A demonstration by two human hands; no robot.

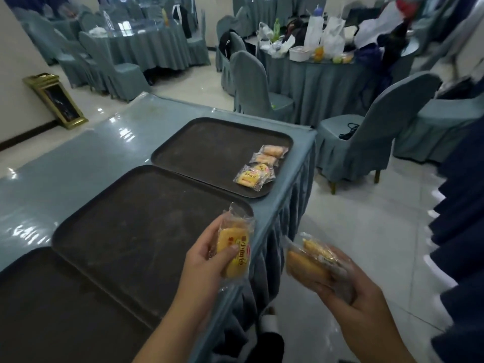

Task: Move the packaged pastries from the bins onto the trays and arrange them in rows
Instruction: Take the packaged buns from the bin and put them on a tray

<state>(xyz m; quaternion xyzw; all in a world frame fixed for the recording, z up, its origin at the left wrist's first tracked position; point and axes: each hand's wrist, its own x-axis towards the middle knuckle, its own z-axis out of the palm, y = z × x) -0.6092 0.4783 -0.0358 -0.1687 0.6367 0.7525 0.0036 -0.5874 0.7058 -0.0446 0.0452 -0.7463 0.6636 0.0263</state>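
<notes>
Hands (209,258) around crinkly clear-wrapped pastries (235,252)

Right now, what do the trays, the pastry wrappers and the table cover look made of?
Trays: dark matte plastic probably, scuffed and dull, raised rims. Pastry wrappers: thin clear plastic film with printed label; they crinkle and glint. Table cover: blue-grey cloth skirt under what looks like a clear glossy sheet, judging by the glare.

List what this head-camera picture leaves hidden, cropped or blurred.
- Nearest dark brown plastic tray: cut off by the left and bottom edges.
- Clear-wrapped yellow pastries in the right hand: count blurred by overlapping wrappers.
- Bins: outside the view.
- Left hand's pastry label: too small to read.
</notes>
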